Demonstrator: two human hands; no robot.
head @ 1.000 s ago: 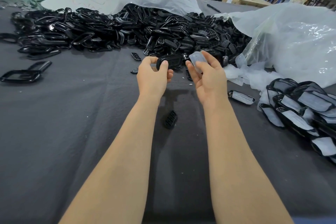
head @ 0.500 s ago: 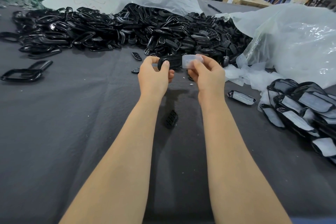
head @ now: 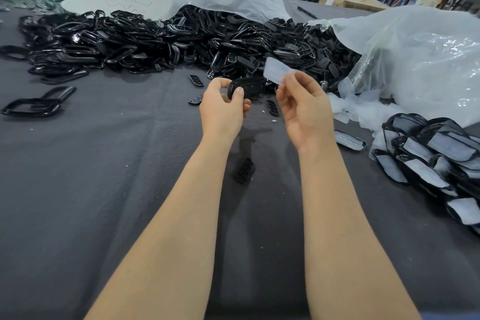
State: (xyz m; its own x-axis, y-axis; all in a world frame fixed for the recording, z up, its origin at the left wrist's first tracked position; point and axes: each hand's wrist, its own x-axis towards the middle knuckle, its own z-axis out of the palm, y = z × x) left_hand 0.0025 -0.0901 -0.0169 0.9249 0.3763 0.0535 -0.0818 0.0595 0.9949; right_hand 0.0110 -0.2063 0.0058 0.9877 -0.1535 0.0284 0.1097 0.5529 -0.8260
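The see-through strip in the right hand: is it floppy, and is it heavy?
Probably very light: the right hand pinches the strip by one end with just fingertips. It looks thin, yet it sticks out fairly straight, so likely bendy rather than limp. Crumpled pieces beside the bag suggest it creases easily.

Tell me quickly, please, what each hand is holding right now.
Left hand: closed, gripping the black oval part.
Right hand: closed, pinching the translucent film strip.
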